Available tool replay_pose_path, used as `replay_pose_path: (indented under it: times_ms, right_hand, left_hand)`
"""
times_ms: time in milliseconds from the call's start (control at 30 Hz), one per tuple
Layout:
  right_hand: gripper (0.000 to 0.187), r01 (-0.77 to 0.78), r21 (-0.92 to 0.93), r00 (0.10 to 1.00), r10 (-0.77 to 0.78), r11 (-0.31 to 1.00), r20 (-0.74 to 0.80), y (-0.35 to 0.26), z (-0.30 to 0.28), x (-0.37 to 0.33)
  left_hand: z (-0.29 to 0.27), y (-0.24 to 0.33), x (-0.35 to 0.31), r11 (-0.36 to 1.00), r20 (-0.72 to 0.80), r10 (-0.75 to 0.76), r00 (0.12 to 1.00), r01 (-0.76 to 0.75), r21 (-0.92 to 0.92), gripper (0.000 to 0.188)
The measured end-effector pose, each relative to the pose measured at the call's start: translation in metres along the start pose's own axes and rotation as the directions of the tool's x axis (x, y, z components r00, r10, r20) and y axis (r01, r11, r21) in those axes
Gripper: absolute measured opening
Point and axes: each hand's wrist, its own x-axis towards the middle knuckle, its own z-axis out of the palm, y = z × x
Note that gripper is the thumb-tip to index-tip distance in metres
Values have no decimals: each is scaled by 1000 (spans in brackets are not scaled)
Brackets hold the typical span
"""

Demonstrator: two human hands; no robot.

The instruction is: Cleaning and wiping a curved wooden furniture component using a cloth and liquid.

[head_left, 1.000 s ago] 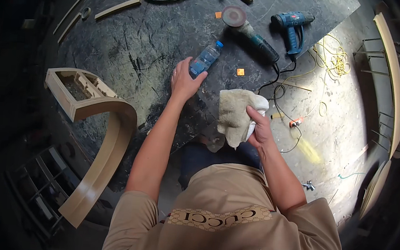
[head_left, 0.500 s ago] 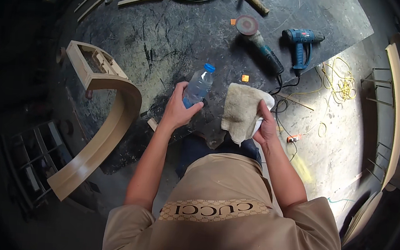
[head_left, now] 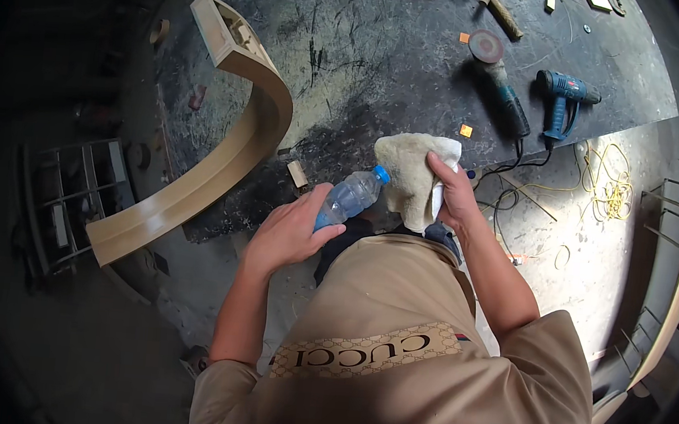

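Across the tan shirt (head_left: 451,407) nearest the camera runs a patterned band (head_left: 368,350) with large dark lettering. Beyond it, both hands are closed: the left hand (head_left: 294,228) grips a tilted clear bottle (head_left: 350,199) by its lower part, partly covering a blue label; the right hand (head_left: 454,191) pinches a folded pale cloth (head_left: 409,174) just beside the blue cap (head_left: 381,174). Farther off, the bench (head_left: 367,77) bears a small printed orange square (head_left: 466,131), an angle grinder (head_left: 502,89) and a blue heat gun (head_left: 563,102), whose markings are too small to read.

Short-sleeved tan shirt (head_left: 401,387), seemingly navy trousers (head_left: 336,254)
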Motion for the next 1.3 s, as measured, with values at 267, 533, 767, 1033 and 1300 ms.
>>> replay_pose_path:
  times_ms: [267,533,767,1033,1300]
  right_hand:
    - [50,-9,8,1000,9,1000,12,2,2,-4]
    - [51,8,30,1000,-8,1000,5,2,-1,-4]
    - [52,0,49,1000,0,999,-5,2,0,-2]
    - [50,-14,61,1000,14,998,0,2,3,-3]
    - [51,-24,94,1000,24,995,-3,2,-8,0]
  left_hand:
    - [-5,10,-11,999,18,12,1000,-13,36,65]
    - [-11,17,-20,1000,39,-18,999,17,27,63]
    - [-10,18,-25,999,42,-28,999,27,36,63]
    - [-9,16,-29,999,31,-31,999,30,23,63]
    - [10,-12,-2,988,11,-4,1000,6,-152,71]
